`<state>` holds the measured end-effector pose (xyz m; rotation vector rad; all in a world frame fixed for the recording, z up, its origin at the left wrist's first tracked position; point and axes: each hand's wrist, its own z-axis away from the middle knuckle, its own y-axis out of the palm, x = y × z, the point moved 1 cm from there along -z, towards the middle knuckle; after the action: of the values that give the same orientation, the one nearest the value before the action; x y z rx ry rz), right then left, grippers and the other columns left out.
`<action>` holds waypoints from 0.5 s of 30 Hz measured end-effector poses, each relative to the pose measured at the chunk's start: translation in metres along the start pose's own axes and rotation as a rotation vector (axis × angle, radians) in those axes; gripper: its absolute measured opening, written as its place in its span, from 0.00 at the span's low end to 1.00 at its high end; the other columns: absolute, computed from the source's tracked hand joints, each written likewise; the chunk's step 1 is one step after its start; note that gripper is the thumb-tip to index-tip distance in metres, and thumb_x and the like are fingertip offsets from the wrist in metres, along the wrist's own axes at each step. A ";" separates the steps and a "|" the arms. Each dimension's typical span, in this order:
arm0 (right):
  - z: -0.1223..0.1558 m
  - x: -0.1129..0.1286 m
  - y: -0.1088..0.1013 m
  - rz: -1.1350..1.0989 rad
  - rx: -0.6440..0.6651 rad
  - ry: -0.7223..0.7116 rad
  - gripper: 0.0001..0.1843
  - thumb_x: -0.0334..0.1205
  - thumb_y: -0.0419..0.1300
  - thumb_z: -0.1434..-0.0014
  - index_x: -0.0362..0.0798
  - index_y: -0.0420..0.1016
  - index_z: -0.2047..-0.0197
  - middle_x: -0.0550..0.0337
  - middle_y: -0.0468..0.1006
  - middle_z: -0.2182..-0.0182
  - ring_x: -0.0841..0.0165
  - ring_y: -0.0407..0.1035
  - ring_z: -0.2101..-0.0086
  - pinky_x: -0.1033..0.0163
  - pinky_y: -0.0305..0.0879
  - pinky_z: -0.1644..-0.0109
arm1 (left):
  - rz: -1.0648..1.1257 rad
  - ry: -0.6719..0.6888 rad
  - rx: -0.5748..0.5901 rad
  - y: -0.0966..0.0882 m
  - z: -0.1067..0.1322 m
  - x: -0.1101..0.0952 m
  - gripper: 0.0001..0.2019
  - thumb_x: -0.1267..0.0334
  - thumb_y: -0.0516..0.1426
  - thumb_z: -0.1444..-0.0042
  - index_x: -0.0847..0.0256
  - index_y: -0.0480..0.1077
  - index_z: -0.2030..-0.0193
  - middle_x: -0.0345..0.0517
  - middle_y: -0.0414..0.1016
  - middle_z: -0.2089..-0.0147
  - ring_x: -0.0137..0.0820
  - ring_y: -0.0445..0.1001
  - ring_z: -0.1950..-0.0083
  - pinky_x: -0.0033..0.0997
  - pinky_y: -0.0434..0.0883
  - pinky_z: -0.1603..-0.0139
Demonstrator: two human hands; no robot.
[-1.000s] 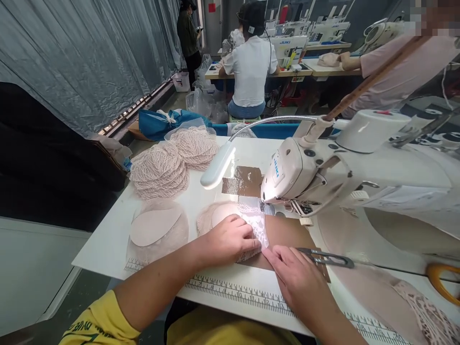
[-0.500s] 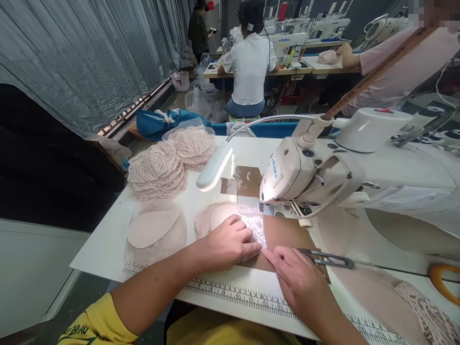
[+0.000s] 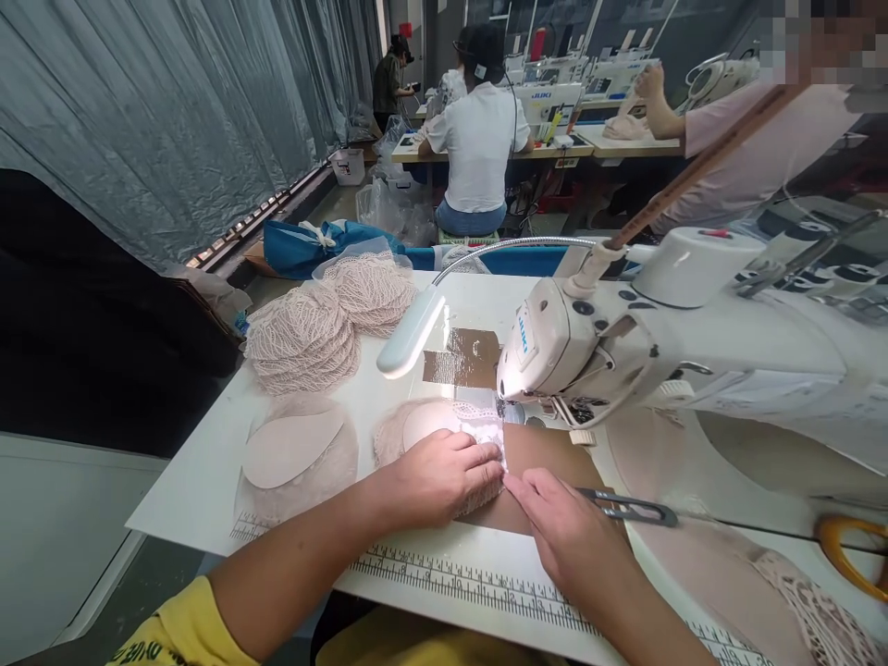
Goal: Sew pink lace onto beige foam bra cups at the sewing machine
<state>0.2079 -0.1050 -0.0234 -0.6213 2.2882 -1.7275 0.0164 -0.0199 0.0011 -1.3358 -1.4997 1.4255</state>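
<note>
My left hand point(image 3: 450, 474) lies over a white-pink lace piece point(image 3: 478, 424), fingers bent and pressing it near the edge. Under and beside the lace is a smooth beige cup pad point(image 3: 426, 423), partly hidden by that hand. My right hand point(image 3: 565, 527) pinches the lace's near right corner between thumb and forefinger, close to my left fingertips. Dark thread snips point(image 3: 638, 511) stick out behind the right hand; whether the palm holds them, I cannot tell. The lace's far edge lies by the needle area of the white sewing machine point(image 3: 548, 338).
Stacked lace pieces point(image 3: 302, 338) and another beige pad point(image 3: 295, 447) are on the left. A lamp point(image 3: 409, 338) hangs over the table. A printed ruler point(image 3: 472, 583) runs along the front edge; orange-handled scissors point(image 3: 832, 555) lie right. Co-workers sit beyond.
The view has shifted slightly. My left fingers have moved forward over the lace, covering more of its right edge. The co-worker at the right has raised a hand.
</note>
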 end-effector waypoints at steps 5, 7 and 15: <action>-0.003 0.002 -0.002 -0.010 -0.046 0.001 0.24 0.19 0.46 0.47 0.43 0.75 0.54 0.58 0.71 0.72 0.67 0.65 0.74 0.65 0.60 0.70 | -0.028 -0.051 -0.014 0.005 -0.004 -0.001 0.17 0.68 0.49 0.40 0.72 0.66 0.46 0.62 0.68 0.43 0.38 0.69 0.56 0.36 0.67 0.59; -0.003 0.003 -0.003 -0.013 -0.068 -0.002 0.24 0.19 0.46 0.47 0.43 0.75 0.54 0.58 0.71 0.72 0.67 0.65 0.73 0.65 0.60 0.70 | -0.032 -0.070 0.002 0.007 -0.006 -0.001 0.16 0.69 0.50 0.41 0.72 0.68 0.48 0.62 0.68 0.44 0.38 0.69 0.57 0.36 0.67 0.59; -0.005 0.002 -0.002 -0.025 -0.087 -0.001 0.22 0.20 0.47 0.47 0.43 0.76 0.56 0.58 0.70 0.73 0.67 0.63 0.73 0.64 0.57 0.68 | -0.022 -0.059 0.001 0.011 -0.007 0.002 0.19 0.70 0.50 0.42 0.73 0.67 0.46 0.62 0.67 0.42 0.41 0.69 0.51 0.37 0.68 0.58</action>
<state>0.2047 -0.1019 -0.0196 -0.6688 2.3757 -1.6454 0.0249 -0.0177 -0.0088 -1.2825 -1.5470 1.4634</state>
